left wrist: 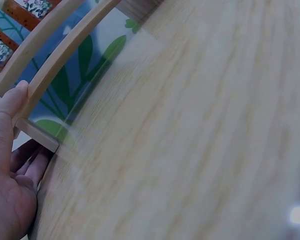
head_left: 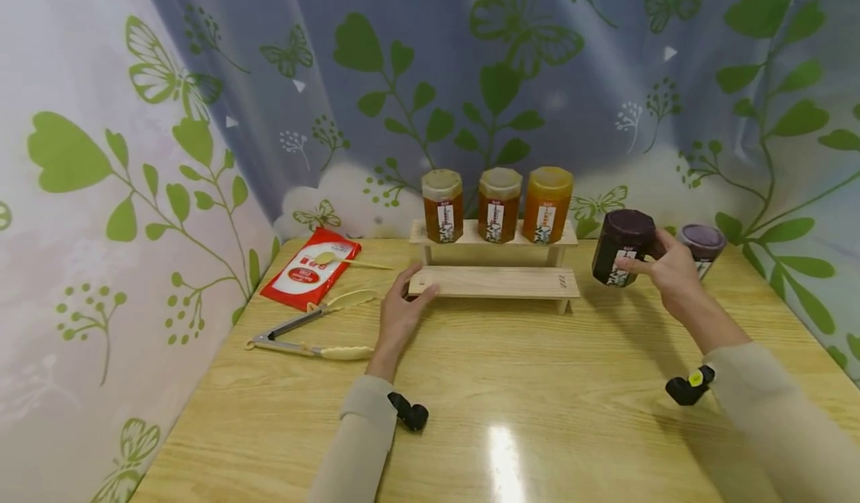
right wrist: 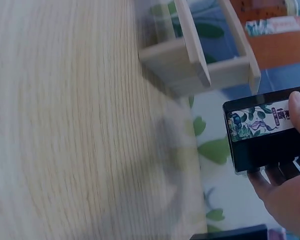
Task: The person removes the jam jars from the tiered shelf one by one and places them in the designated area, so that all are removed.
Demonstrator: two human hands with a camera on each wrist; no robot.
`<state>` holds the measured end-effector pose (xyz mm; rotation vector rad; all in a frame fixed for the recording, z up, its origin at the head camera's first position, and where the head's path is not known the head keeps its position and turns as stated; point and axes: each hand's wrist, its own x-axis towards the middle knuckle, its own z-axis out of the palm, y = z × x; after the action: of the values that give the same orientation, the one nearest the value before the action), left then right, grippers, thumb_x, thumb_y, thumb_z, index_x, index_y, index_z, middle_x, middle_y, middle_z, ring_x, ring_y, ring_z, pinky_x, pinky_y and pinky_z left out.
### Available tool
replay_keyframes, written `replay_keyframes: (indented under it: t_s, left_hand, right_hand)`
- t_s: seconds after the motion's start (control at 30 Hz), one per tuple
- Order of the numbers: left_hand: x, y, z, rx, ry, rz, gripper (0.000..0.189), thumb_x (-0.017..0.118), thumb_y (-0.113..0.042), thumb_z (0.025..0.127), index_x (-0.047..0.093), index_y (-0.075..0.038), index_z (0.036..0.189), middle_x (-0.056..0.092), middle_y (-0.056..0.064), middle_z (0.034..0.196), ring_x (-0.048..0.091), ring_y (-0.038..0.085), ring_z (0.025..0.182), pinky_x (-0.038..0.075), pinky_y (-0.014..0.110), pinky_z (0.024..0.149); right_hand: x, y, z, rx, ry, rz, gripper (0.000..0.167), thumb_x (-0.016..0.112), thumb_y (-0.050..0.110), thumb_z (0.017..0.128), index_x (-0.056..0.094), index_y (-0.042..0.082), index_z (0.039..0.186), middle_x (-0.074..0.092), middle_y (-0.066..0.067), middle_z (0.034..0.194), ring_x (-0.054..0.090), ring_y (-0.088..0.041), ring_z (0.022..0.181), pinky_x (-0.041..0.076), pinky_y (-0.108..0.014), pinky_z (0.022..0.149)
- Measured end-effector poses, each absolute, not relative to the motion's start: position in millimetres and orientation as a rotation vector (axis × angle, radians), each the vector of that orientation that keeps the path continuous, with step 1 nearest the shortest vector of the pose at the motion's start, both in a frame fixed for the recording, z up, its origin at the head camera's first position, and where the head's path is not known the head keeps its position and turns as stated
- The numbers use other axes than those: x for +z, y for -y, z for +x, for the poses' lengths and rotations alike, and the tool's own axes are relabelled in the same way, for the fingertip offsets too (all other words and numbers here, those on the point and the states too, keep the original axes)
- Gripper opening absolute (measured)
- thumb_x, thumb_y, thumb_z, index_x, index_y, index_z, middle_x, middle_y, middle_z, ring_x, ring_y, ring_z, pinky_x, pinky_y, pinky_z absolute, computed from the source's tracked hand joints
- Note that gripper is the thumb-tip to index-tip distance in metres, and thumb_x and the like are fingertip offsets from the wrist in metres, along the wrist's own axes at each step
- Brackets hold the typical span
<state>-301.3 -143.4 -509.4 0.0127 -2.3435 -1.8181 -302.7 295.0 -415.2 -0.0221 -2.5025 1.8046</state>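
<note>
My left hand (head_left: 401, 313) grips the left end of the lower step of a two-tier wooden rack (head_left: 497, 282), thumb on top and fingers around the end. In the left wrist view the thumb lies along the step's edge. With my right hand (head_left: 672, 268) I hold a dark purple jar (head_left: 622, 248) above the table, just right of the rack. Its label (right wrist: 260, 121) faces outward, with the thumb over part of it. Three jars, two amber (head_left: 442, 206) (head_left: 499, 204) and one orange (head_left: 547, 204), stand in a row on the upper tier.
Behind my right hand stands another dark jar with a purple lid (head_left: 702, 243). At the left lie a red and white packet (head_left: 313, 267), a thin stick-like utensil (head_left: 356, 263) on it, and opened tongs (head_left: 289, 331) with pale yellow tips. A patterned curtain (head_left: 403, 77) closes the table's back.
</note>
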Motion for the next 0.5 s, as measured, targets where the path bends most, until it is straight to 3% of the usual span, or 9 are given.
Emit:
replay_keyframes:
  t_s: [0.5]
  left_hand:
    - [-510,143,-302,-1.826,2.332,0.017,0.063,0.080,-0.049,0.091,0.058,-0.037,0.148,0.045,-0.004,0.161,0.041,0.030,0.149,0.042,0.052,0.114]
  right_hand:
    - [-437,-317,-327,1.745,2.556,-0.191,0.098,0.076,0.021,0.098,0.009,0.004,0.167,0.018,-0.024,0.169,0.017,-0.045,0.155,0.018,-0.060,0.123]
